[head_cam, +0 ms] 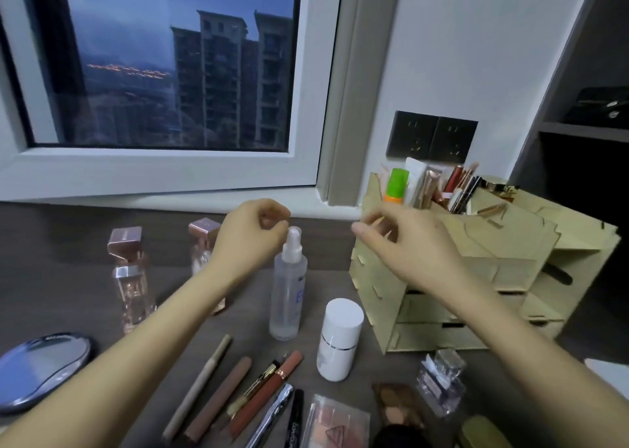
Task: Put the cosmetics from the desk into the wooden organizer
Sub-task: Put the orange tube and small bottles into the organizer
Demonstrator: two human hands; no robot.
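Observation:
The wooden organizer (381,297) stands at the right of the dark desk (68,243), its top slots holding a green-capped tube (396,185) and several lipsticks (456,188). My right hand (412,253) hovers in front of its upper left corner, fingers apart, blurred, holding nothing. My left hand (250,234) has its fingers curled together just left of the pump head of a clear spray bottle (288,291); nothing shows inside it. A white bottle (338,338) stands nearer me. Pencils and lip tubes (238,389), a mascara (294,420) and a pink palette (335,423) lie in front.
Two pink perfume bottles (131,277) (202,243) stand at the left, the farther one partly behind my left wrist. An oval mirror (41,369) lies at the left edge. A brown compact (396,403) and a small clear perfume bottle (440,383) sit below the organizer. A window sill runs behind.

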